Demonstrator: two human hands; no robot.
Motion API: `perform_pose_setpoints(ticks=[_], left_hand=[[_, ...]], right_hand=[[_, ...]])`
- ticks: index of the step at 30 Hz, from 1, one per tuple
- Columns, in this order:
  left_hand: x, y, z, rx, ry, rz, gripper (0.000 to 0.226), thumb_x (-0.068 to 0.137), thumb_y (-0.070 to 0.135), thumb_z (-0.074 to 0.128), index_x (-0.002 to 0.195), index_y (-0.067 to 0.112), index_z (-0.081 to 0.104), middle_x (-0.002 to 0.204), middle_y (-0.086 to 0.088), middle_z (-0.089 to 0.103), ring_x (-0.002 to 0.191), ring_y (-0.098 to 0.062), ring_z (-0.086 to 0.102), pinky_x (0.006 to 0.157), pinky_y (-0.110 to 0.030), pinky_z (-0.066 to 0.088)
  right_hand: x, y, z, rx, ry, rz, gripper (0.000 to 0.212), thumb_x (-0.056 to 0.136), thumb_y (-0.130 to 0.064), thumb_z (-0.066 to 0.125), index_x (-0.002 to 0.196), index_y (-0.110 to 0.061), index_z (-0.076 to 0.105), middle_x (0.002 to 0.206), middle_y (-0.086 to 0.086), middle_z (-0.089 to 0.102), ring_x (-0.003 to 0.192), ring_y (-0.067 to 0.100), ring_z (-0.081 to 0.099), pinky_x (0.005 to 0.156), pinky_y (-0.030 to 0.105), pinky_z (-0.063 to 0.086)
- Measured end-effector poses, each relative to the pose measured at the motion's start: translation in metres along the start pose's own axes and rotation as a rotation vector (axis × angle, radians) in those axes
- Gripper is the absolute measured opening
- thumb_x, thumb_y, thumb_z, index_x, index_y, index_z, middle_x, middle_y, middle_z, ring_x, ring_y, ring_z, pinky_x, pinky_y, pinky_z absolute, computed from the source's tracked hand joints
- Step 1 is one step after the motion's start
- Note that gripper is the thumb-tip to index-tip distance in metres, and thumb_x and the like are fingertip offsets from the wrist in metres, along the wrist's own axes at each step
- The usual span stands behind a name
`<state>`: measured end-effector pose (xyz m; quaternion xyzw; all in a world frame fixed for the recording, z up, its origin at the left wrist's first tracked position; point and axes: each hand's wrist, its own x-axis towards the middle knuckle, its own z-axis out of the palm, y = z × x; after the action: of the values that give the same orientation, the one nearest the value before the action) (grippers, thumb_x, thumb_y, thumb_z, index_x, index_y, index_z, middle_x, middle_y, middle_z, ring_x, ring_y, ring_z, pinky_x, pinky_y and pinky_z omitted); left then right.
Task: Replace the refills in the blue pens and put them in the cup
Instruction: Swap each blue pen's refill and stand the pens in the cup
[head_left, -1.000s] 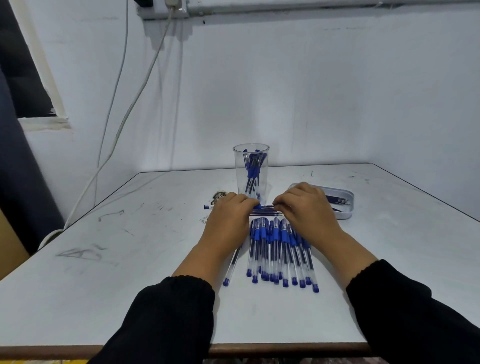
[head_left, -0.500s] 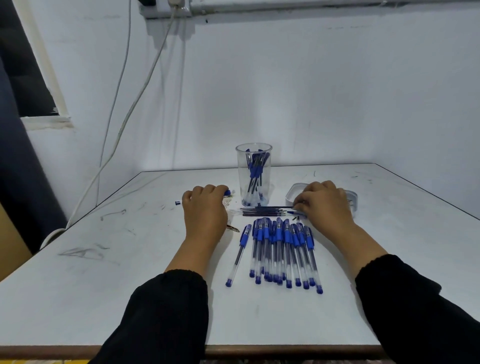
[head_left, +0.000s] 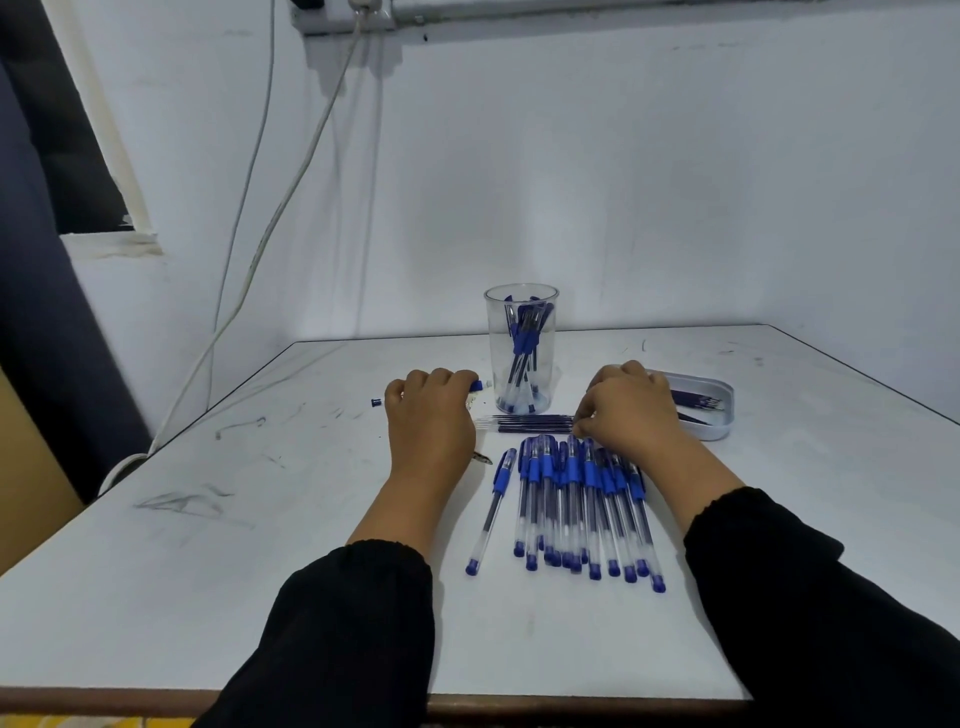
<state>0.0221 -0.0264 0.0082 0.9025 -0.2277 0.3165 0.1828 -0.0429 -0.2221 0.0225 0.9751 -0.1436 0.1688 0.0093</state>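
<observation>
Several blue pens (head_left: 571, 506) lie side by side on the white table (head_left: 260, 545) in front of me. A clear cup (head_left: 520, 349) behind them holds several more pens. Between cup and pens lies a small bundle of loose refills (head_left: 524, 423). My left hand (head_left: 431, 421) is curled over a blue pen (head_left: 475, 385) left of the cup; its two ends stick out on either side of the hand. My right hand (head_left: 631, 410) pinches the right end of the refill bundle with its fingertips.
An oval tin (head_left: 719, 413) with more refills sits behind my right hand. A small dark scrap (head_left: 483, 458) lies beside my left wrist. Cables (head_left: 270, 218) hang down the wall at the left. The table's front edge (head_left: 571, 705) is close to me.
My hands have parted: the left drew a pen away to the left of the cup, the right moved to the right end of the refills. The refill bundle now lies uncovered.
</observation>
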Motion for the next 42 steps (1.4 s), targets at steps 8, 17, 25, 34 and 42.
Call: perform_pose_setpoints(ticks=[8, 17, 25, 34, 42], left_hand=[[-0.001, 0.001, 0.001, -0.003, -0.005, 0.008, 0.040, 0.091, 0.003, 0.047, 0.124, 0.023, 0.057, 0.116, 0.001, 0.062, 0.109, -0.023, 0.047, 0.097, -0.035, 0.022], [-0.001, 0.002, 0.000, -0.012, -0.013, 0.011, 0.039, 0.092, 0.004, 0.047, 0.125, 0.023, 0.057, 0.118, 0.002, 0.061, 0.112, -0.023, 0.046, 0.099, -0.036, 0.023], [-0.003, 0.004, -0.001, -0.023, -0.022, 0.032, 0.039, 0.094, 0.005, 0.045, 0.125, 0.025, 0.057, 0.116, 0.002, 0.062, 0.111, -0.023, 0.046, 0.098, -0.034, 0.022], [-0.008, 0.013, 0.001, -0.091, -0.066, 0.157, 0.035, 0.096, 0.011, 0.046, 0.124, 0.029, 0.058, 0.114, 0.004, 0.064, 0.109, -0.023, 0.049, 0.096, -0.037, 0.024], [-0.009, 0.014, 0.001, -0.105, -0.099, 0.164, 0.035, 0.097, 0.013, 0.045, 0.125, 0.031, 0.057, 0.116, 0.006, 0.062, 0.112, -0.020, 0.047, 0.098, -0.035, 0.023]], right_hand=[[0.000, 0.001, 0.002, 0.030, 0.021, 0.019, 0.021, 0.083, -0.047, 0.068, 0.095, -0.030, 0.074, 0.118, -0.006, 0.057, 0.119, 0.019, 0.040, 0.100, 0.040, 0.031], [-0.002, 0.007, 0.002, 0.097, 0.051, 0.033, 0.021, 0.082, -0.047, 0.069, 0.094, -0.031, 0.076, 0.115, -0.008, 0.057, 0.115, 0.019, 0.039, 0.095, 0.039, 0.031], [-0.002, 0.019, -0.001, 0.152, 0.107, 0.057, 0.016, 0.085, -0.039, 0.067, 0.096, -0.031, 0.074, 0.116, -0.004, 0.059, 0.117, 0.022, 0.042, 0.091, 0.037, 0.031], [0.000, 0.068, -0.004, 0.292, 0.013, 0.347, 0.007, 0.085, -0.023, 0.068, 0.091, -0.024, 0.073, 0.102, 0.005, 0.067, 0.097, 0.028, 0.059, 0.076, 0.031, 0.044], [0.015, 0.083, 0.010, 0.324, -0.083, 0.494, 0.014, 0.084, -0.019, 0.071, 0.098, -0.017, 0.073, 0.106, 0.011, 0.065, 0.098, 0.031, 0.060, 0.075, 0.031, 0.045]])
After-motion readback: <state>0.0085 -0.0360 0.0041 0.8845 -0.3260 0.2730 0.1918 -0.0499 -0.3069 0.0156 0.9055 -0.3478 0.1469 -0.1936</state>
